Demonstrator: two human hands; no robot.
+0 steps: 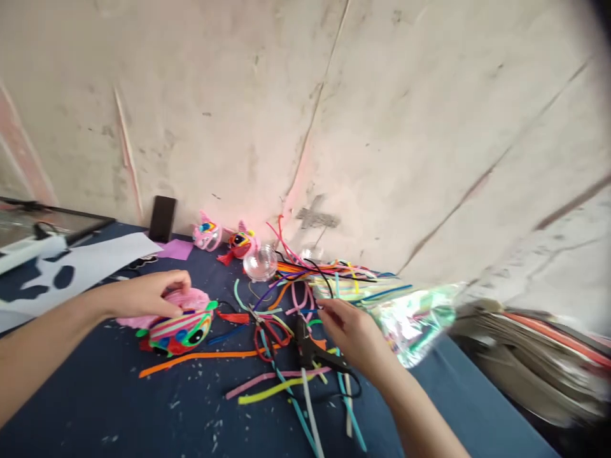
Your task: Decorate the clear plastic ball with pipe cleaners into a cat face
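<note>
My left hand (147, 294) rests on a pink fluffy piece (191, 298) behind a striped, many-coloured fish-shaped craft (180, 332) on the dark blue table (95, 394). Its fingers are curled over the pink piece. My right hand (351, 331) hovers over a tangle of coloured pipe cleaners (286, 305), fingers bent and pinched together near a thin strand; what it holds is too blurred to name. A black glue gun (310, 350) lies just left of that hand.
Two small pink fish crafts (207, 234) (241, 243) and a clear plastic ball (260, 263) stand by the wall. A dark phone (163, 218) leans there. White paper (86, 267) lies left, a shiny foil bag (410, 318) and stacked sheets (525, 356) right.
</note>
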